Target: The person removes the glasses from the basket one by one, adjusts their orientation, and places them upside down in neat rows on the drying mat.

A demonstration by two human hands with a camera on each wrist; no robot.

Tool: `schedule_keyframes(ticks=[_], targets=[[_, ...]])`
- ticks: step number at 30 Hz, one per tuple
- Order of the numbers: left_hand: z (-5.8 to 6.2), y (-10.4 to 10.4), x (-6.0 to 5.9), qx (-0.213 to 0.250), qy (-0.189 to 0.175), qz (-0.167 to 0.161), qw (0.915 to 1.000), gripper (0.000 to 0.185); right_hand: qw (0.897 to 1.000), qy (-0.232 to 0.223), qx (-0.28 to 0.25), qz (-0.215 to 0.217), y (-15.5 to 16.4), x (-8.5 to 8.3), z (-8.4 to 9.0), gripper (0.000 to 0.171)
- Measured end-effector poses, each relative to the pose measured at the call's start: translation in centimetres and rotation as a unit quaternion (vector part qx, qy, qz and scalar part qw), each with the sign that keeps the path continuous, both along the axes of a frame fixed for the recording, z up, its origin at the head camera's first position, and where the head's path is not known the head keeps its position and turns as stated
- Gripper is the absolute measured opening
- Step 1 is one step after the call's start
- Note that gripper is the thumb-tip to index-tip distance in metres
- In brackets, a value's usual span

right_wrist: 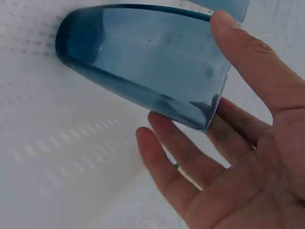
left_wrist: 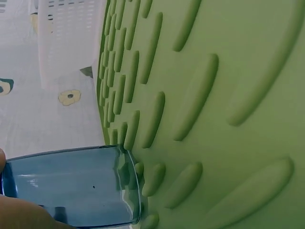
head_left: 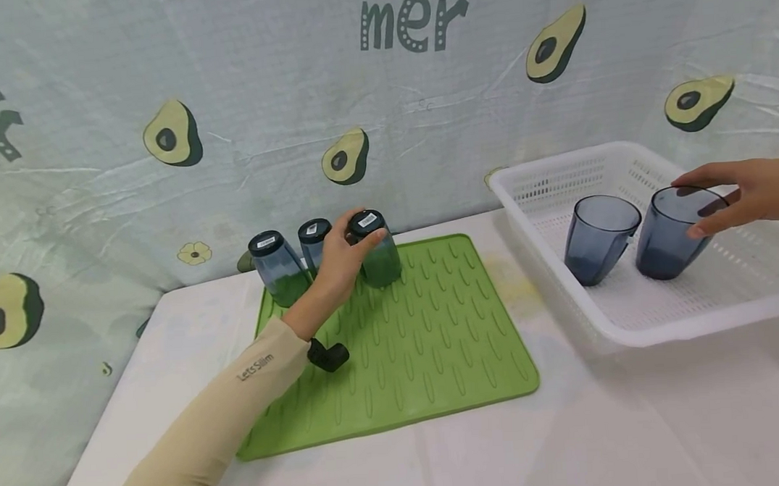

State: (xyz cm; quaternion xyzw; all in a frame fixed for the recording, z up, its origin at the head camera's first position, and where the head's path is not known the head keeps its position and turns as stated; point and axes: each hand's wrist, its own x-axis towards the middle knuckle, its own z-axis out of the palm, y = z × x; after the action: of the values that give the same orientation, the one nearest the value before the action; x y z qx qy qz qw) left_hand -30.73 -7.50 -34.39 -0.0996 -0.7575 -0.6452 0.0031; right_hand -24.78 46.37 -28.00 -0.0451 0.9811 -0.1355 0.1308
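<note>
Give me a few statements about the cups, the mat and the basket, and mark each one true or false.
1. Three cups stand upside down on the green drying mat. True.
2. The left hand rests flat on the table, away from every cup. False: it grips the rightmost upside-down cup on the mat.
3. Two blue cups stand upright in the white basket. True.
4. The right hand is at the left cup in the basket. False: its fingers are at the rim of the right cup in the basket.
5. The basket sits on top of the mat. False: it stands on the table to the mat's right.
</note>
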Motion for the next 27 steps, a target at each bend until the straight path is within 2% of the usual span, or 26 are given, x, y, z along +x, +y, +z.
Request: schedule_keyframes(ticks=[8,14,22,27], targets=[[0.2,0.3,-0.3,-0.012,-0.021,0.005,0.9997,0.070,1.000,-0.014,-0.021,0.013,-0.7,-2.9,0.5,0.094],[0.2,0.5,0.0,-0.015,-0.022,0.019,0.9995,0.069,0.997,-0.017,-0.062,0.038,-1.2,-4.4,0.3,0.085],[0.0,1.6,0.4,0.008,-0.011,0.025,0.9996,0.062,0.987,-0.053,-0.140,0.060,-1.8,-6.4,0.0,0.083],[0.4,1.7,0.7,-0.028,0.005,0.010,0.9995,0.061,0.978,-0.062,-0.191,0.055,-1.9,-6.9,-0.6,0.084]])
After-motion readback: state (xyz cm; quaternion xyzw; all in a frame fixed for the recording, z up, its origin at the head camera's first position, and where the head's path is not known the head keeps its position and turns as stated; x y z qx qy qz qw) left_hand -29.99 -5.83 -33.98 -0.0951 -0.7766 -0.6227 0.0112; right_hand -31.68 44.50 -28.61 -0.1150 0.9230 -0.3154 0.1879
